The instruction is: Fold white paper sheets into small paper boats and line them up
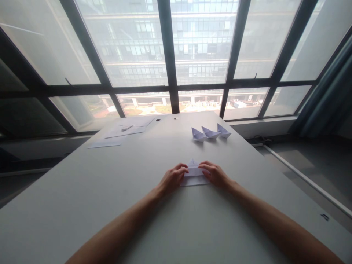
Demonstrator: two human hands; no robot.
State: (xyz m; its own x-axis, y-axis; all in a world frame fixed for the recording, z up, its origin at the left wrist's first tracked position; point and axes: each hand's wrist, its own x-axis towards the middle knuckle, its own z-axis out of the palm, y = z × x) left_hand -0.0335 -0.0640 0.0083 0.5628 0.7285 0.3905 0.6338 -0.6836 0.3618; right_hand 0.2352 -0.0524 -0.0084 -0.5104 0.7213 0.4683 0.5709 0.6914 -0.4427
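A partly folded sheet of white paper [194,179] lies on the white table in front of me, its pointed top facing the window and a flap raised across its middle. My left hand [176,175] grips the left end of that flap between thumb and fingers. At the right end, my right hand [213,173] has its fingers curled over the paper's edge in the same way. Beyond my hands stand three folded paper boats in a row: a left one [198,135], a middle one [211,132] and a right one [224,131].
Loose white sheets [110,142] lie at the table's far left, with a small white object [127,128] on top. Two round holes, one dark-rimmed [158,120], are near the far edge. Windows rise behind the table [82,194]; a blue curtain [320,91] hangs at right.
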